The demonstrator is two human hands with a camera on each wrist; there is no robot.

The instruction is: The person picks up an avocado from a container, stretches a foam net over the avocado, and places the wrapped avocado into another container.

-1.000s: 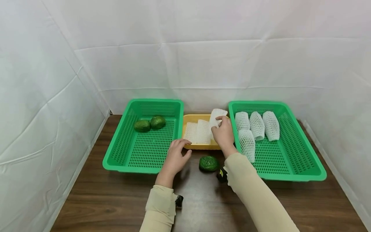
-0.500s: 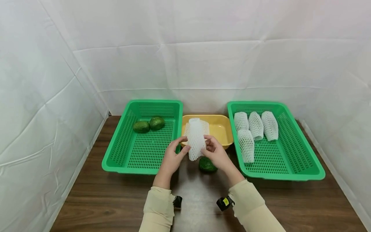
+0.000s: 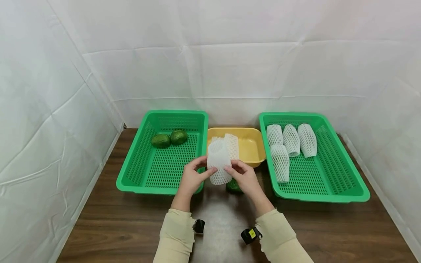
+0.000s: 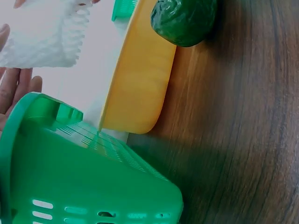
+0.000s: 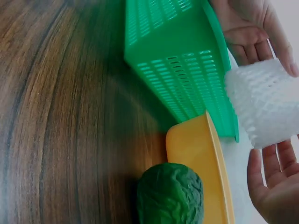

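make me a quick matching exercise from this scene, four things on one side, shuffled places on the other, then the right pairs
Things
1. shallow yellow plastic bin
2. two dark green oval fruits
3. four plump white foam-mesh sleeves
4. single white foam-mesh sleeve

Places
A. pinched by the left hand and right hand
B. inside the left green slotted basket
C. inside the right green slotted basket
D. between the two baskets

Pairs: 1-D, 2-B, 3-C, 4-A

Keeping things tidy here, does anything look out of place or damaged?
Slightly: one avocado sits loose on the table in front of the yellow tub, while two others lie in the left green basket. I see no clear damage.
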